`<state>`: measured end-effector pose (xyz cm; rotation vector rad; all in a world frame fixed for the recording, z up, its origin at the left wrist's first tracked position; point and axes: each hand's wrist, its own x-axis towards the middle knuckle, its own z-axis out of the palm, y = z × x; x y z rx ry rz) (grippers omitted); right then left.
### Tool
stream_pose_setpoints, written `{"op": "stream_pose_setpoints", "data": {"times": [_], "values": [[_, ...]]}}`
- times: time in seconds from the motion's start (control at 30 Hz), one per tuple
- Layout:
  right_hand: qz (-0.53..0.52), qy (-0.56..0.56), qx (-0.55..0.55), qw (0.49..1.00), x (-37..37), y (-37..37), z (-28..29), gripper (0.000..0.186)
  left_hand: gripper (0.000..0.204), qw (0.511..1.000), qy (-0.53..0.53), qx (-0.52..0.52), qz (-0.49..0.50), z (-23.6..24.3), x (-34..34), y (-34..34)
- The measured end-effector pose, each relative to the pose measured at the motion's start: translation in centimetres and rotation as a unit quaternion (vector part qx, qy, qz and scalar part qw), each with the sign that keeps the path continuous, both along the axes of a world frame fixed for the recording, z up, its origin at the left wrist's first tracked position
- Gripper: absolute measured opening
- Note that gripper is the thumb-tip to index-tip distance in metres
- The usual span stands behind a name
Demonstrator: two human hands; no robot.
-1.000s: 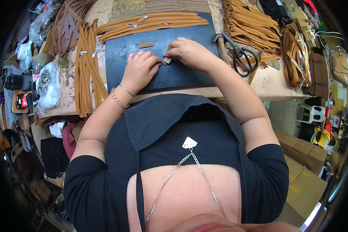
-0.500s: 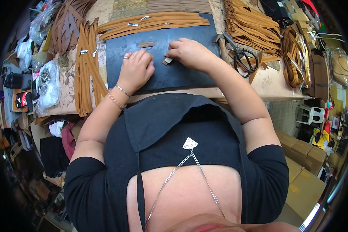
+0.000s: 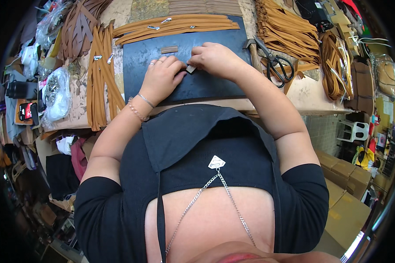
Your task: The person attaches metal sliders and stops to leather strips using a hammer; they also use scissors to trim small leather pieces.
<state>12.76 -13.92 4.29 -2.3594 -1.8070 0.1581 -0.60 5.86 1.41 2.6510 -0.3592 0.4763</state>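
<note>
A small flat greyish-brown piece point(image 3: 191, 69), perhaps leather, is pinched in the fingers of my right hand point(image 3: 210, 57), low over the dark cutting mat point(image 3: 224, 85). Its near end looks dark. My left hand point(image 3: 163, 75) lies on the mat just left of it, fingers loosely bent and the thumb apart from the index finger. The left fingertips come up close to the piece; whether they touch it I cannot tell. Beyond my left hand, a short brown strip point(image 3: 170, 49) rests flat on the mat.
Orange-brown zipper tapes point(image 3: 175, 26) with metal sliders lie across the mat's far edge, and more tapes point(image 3: 100, 83) to its left. Right of the mat are a hammer point(image 3: 253, 55), black-handled scissors point(image 3: 279, 70) and bundled tapes point(image 3: 287, 33). A clear plastic bag point(image 3: 57, 94) sits far left.
My left hand has moved right, toward the piece in my right fingers, and its thumb has come away from the fingers. The right hand has barely moved.
</note>
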Motion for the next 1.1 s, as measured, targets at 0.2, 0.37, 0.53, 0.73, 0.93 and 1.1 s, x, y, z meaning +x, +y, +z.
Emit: {"op": "stream_pose_setpoints", "data": {"times": [0.2,0.37,0.53,0.73,0.93,1.1], "values": [[-0.011,0.009,-0.004,1.0,0.3,-0.2,0.3,0.019,0.011,0.999,-0.01,0.042,-0.028,-0.3,0.6,0.0],[-0.006,0.012,0.014,1.0,0.2,-0.3,0.0,0.019,0.01,0.998,-0.008,0.045,-0.034,-0.2,0.9,0.1],[-0.023,0.027,0.003,0.999,0.3,0.1,-0.2,0.014,0.013,0.998,0.011,0.03,-0.053,0.2,1.5,0.4],[-0.077,0.066,-0.003,0.995,0.0,0.1,0.4,0.018,0.02,0.983,0.117,-0.129,-0.052,1.2,2.1,0.3],[-0.204,0.482,0.213,0.825,-1.7,-1.5,3.5,0.02,0.027,0.886,0.184,-0.423,-0.051,2.9,2.1,-1.1],[-0.244,0.512,0.286,0.772,-3.8,-2.7,5.5,0.027,0.021,0.79,0.143,-0.591,-0.081,6.3,2.4,-1.5]]}}
